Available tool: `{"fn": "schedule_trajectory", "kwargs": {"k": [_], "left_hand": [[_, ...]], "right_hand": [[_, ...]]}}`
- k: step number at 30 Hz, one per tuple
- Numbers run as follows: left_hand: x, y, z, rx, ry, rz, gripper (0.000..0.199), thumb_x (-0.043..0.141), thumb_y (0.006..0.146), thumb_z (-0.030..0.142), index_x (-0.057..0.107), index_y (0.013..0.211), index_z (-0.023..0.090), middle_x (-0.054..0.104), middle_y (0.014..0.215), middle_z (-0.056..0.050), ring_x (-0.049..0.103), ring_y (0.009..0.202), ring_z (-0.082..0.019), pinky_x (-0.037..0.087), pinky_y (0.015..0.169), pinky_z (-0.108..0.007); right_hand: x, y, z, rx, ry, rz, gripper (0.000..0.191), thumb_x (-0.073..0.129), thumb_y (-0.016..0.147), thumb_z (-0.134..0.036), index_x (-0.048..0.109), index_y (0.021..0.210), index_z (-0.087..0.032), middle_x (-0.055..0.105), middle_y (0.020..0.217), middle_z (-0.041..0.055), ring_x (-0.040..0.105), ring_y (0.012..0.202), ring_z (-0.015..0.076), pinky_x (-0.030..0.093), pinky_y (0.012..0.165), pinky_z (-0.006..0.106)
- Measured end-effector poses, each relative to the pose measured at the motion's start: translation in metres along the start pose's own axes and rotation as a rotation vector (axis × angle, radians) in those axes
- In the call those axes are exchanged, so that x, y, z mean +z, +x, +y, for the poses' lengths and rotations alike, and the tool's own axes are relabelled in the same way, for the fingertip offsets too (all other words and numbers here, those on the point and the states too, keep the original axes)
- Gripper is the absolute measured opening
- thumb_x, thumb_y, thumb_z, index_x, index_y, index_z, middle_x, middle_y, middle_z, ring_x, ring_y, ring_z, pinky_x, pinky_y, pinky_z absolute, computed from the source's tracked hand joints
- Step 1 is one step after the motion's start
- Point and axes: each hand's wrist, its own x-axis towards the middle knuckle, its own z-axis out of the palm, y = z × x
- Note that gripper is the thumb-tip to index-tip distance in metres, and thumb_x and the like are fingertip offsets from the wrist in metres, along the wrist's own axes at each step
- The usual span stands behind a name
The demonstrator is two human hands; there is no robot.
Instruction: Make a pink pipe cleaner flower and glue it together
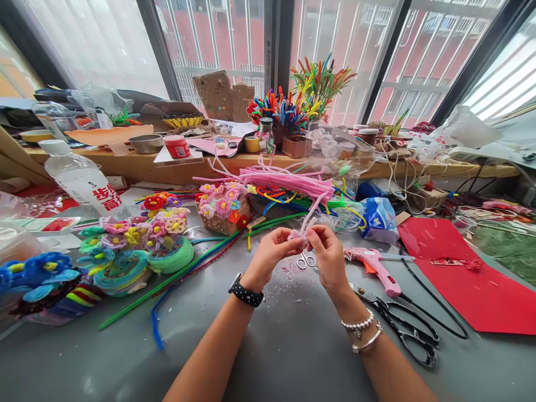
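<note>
Both hands meet over the middle of the grey table, pinching a pink pipe cleaner (311, 211) bent into loops at its lower end, with a straight length sticking up. My left hand (272, 252) grips the looped part from the left, fingers closed. From the right, my right hand (328, 258) pinches the same piece between thumb and fingertips. Just under the hands lie small scissors (306, 261), partly hidden. Behind them rests a large bundle of pink pipe cleaners (288, 181), on top of other coloured ones.
To the right lie a pink glue gun (379, 269), large black scissors (404, 326) and a red sheet (469, 279). Left stand pipe-cleaner flower baskets (171, 254) and a water bottle (86, 181). Green pipe cleaners (154, 298) cross the table. A cluttered wooden ledge (218, 166) runs behind.
</note>
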Motion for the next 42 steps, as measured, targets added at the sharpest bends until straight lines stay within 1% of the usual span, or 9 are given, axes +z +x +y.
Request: {"fn": "schedule_trajectory", "kwargs": {"k": [4, 8, 14, 19, 23, 30, 34, 37, 42], "left_hand": [[-0.001, 0.002, -0.001, 0.009, -0.088, 0.069, 0.03, 0.073, 0.054, 0.021, 0.053, 0.076, 0.013, 0.061, 0.07, -0.001, 0.058, 0.064, -0.008, 0.044, 0.063, -0.021], [-0.003, 0.001, 0.0, 0.024, -0.101, 0.086, 0.027, 0.072, 0.055, 0.022, 0.056, 0.074, 0.012, 0.06, 0.068, 0.001, 0.056, 0.062, -0.006, 0.043, 0.06, -0.019], [-0.002, 0.001, 0.001, 0.008, -0.115, 0.119, 0.023, 0.069, 0.059, 0.026, 0.061, 0.076, 0.013, 0.06, 0.069, 0.001, 0.054, 0.058, -0.005, 0.043, 0.061, -0.019], [-0.002, 0.001, 0.001, 0.02, -0.1, 0.14, 0.024, 0.069, 0.058, 0.028, 0.063, 0.075, 0.012, 0.062, 0.071, -0.001, 0.055, 0.058, -0.006, 0.043, 0.062, -0.021], [-0.003, 0.001, 0.0, 0.031, -0.093, 0.163, 0.025, 0.069, 0.058, 0.028, 0.063, 0.077, 0.012, 0.062, 0.072, -0.001, 0.054, 0.059, -0.006, 0.043, 0.062, -0.021], [-0.003, 0.001, -0.001, 0.052, -0.045, 0.173, 0.025, 0.069, 0.058, 0.029, 0.063, 0.075, 0.012, 0.061, 0.071, -0.001, 0.054, 0.06, -0.006, 0.043, 0.061, -0.02], [-0.003, 0.001, -0.001, 0.072, -0.009, 0.162, 0.026, 0.069, 0.058, 0.029, 0.063, 0.077, 0.012, 0.062, 0.074, -0.003, 0.055, 0.064, -0.008, 0.042, 0.061, -0.02], [-0.004, 0.002, -0.001, 0.082, 0.019, 0.134, 0.025, 0.069, 0.058, 0.028, 0.063, 0.078, 0.013, 0.064, 0.077, -0.004, 0.056, 0.07, -0.01, 0.041, 0.062, -0.02], [-0.007, 0.004, -0.002, 0.071, -0.009, 0.134, 0.025, 0.07, 0.057, 0.027, 0.064, 0.077, 0.014, 0.064, 0.08, -0.003, 0.055, 0.069, -0.009, 0.04, 0.063, -0.021]], "right_hand": [[0.0, 0.001, -0.001, 0.017, 0.059, 0.003, 0.015, 0.058, 0.07, -0.032, 0.053, 0.075, -0.019, 0.053, 0.065, -0.0038, 0.046, 0.055, 0.0073, 0.038, 0.052, 0.02], [-0.002, 0.003, -0.001, -0.026, -0.002, 0.052, 0.017, 0.06, 0.069, -0.03, 0.053, 0.081, -0.019, 0.057, 0.071, -0.0017, 0.053, 0.063, 0.01, 0.041, 0.057, 0.023], [-0.006, 0.001, -0.005, -0.279, -0.343, 0.017, 0.009, 0.053, 0.075, -0.024, 0.056, 0.082, -0.02, 0.06, 0.075, 0.0009, 0.054, 0.064, 0.012, 0.044, 0.062, 0.026], [-0.011, -0.001, -0.008, -0.523, -0.639, -0.058, 0.016, 0.045, 0.079, -0.019, 0.059, 0.086, -0.022, 0.06, 0.076, 0.0022, 0.052, 0.063, 0.0141, 0.043, 0.063, 0.029], [-0.013, 0.0, -0.005, -0.626, -0.734, -0.114, 0.019, 0.044, 0.078, -0.014, 0.058, 0.087, -0.022, 0.059, 0.079, 0.0036, 0.052, 0.072, 0.0167, 0.043, 0.066, 0.031], [-0.012, 0.001, 0.0, -0.745, -0.862, -0.118, 0.018, 0.045, 0.078, -0.011, 0.057, 0.088, -0.02, 0.058, 0.078, 0.0053, 0.051, 0.077, 0.0186, 0.042, 0.071, 0.033], [-0.012, 0.0, 0.0, -0.723, -0.879, -0.135, 0.019, 0.043, 0.079, -0.013, 0.058, 0.088, -0.021, 0.058, 0.078, 0.0054, 0.052, 0.077, 0.019, 0.042, 0.072, 0.033], [-0.01, 0.0, -0.003, -0.641, -0.789, -0.154, 0.018, 0.043, 0.079, -0.015, 0.058, 0.087, -0.022, 0.059, 0.08, 0.0048, 0.052, 0.077, 0.0186, 0.042, 0.071, 0.033], [-0.008, 0.003, -0.009, -0.278, -0.445, -0.126, 0.012, 0.05, 0.077, -0.028, 0.056, 0.084, -0.02, 0.059, 0.08, 0.0033, 0.054, 0.069, 0.0145, 0.045, 0.062, 0.027]]}}
